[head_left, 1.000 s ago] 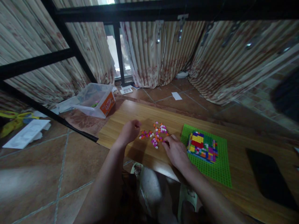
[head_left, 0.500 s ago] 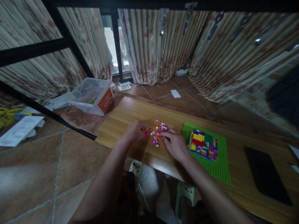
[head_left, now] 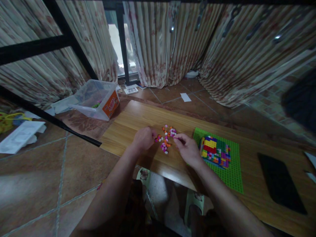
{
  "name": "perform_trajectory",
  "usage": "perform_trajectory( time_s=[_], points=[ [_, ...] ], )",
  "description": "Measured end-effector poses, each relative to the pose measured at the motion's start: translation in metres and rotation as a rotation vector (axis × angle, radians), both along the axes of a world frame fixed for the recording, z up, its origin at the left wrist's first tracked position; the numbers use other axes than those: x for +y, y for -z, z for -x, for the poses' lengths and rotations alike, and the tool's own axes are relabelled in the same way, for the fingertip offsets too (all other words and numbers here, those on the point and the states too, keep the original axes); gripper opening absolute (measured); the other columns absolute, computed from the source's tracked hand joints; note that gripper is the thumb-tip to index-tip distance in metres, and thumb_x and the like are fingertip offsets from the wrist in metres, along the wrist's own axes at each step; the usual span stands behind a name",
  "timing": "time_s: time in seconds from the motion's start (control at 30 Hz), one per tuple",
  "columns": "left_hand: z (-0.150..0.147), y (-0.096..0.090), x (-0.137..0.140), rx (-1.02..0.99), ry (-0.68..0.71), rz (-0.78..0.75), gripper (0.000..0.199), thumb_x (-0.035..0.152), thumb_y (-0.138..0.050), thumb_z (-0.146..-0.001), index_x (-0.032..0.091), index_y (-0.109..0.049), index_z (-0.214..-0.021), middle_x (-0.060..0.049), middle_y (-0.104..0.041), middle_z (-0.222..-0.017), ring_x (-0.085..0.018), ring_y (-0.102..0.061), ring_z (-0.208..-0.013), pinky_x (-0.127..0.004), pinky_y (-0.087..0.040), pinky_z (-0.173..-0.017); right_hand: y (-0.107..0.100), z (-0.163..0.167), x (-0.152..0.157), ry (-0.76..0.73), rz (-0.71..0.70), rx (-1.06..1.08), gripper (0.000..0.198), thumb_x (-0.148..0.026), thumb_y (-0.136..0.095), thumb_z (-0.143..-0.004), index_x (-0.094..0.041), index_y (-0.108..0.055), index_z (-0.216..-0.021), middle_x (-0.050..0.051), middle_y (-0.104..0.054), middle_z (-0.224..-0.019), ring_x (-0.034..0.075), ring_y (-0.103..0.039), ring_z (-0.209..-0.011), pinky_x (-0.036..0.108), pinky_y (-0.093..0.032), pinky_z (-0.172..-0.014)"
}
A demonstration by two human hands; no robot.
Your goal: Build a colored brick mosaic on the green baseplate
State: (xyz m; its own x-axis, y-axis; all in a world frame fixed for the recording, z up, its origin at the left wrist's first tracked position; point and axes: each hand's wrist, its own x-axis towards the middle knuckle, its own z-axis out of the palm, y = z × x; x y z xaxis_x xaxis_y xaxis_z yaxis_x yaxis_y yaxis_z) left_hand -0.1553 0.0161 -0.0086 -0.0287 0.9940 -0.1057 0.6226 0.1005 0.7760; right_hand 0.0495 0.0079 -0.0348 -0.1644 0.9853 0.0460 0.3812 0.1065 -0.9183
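Small loose building bricks (head_left: 166, 138) in orange, magenta, pink and white lie in a heap on the wooden bench (head_left: 138, 113). My left hand (head_left: 143, 139) is at the heap's left edge, fingers curled together; whatever they hold is hidden. On the other side, my right hand (head_left: 189, 150) has thumb and index finger pinched beside the bricks, and I cannot make out what is between them. Just right of that hand lies a green studded baseplate (head_left: 234, 177), bearing a low multicoloured brick build (head_left: 215, 153) with yellow and red on top.
A dark flat slab (head_left: 281, 182) lies on the bench's right part. A clear plastic box (head_left: 95, 98) with an orange label stands on the floor beyond the left end. A black metal bar (head_left: 81, 133) slants down to the bench. Striped curtains (head_left: 160, 46) hang behind.
My right hand has drawn slightly up and right from the heap, with its fingertips pinched. My left hand has shifted slightly right, and its curled fingers cover some bricks at the left edge.
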Motion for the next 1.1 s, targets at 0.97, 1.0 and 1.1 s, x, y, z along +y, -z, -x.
perform_trajectory(
  time_s=[0.97,1.0,1.1],
  points=[
    [-0.022,-0.005,0.007,-0.789,-0.122,0.266,0.016,0.010,-0.050,-0.070,0.014,-0.062,-0.059,0.002,-0.050,-0.049,-0.007,-0.040,-0.044,-0.021,-0.026,-0.043,-0.003,0.001,0.023,0.168,-0.054,-0.726,0.021,-0.032,-0.055,-0.084,-0.021,-0.072,-0.084,0.007,-0.072,-0.074,0.021,-0.067,-0.071,0.030,-0.044,-0.064],
    [-0.027,-0.006,0.006,-0.837,-0.153,0.293,0.017,0.010,-0.051,-0.071,0.014,-0.061,-0.059,0.002,-0.050,-0.049,-0.007,-0.040,-0.043,-0.021,-0.025,-0.042,-0.003,0.000,0.023,0.173,-0.049,-0.689,0.021,-0.031,-0.054,-0.085,-0.020,-0.072,-0.084,0.007,-0.073,-0.075,0.020,-0.067,-0.071,0.030,-0.044,-0.064],
    [-0.042,-0.010,-0.001,-0.934,-0.202,0.346,0.020,0.018,-0.051,-0.080,0.014,-0.060,-0.063,-0.001,-0.054,-0.054,-0.008,-0.045,-0.045,-0.019,-0.031,-0.043,-0.010,-0.002,0.021,0.153,-0.022,-0.450,0.022,-0.031,-0.053,-0.085,-0.017,-0.070,-0.085,0.007,-0.073,-0.079,0.018,-0.067,-0.072,0.027,-0.047,-0.065]
  ],
)
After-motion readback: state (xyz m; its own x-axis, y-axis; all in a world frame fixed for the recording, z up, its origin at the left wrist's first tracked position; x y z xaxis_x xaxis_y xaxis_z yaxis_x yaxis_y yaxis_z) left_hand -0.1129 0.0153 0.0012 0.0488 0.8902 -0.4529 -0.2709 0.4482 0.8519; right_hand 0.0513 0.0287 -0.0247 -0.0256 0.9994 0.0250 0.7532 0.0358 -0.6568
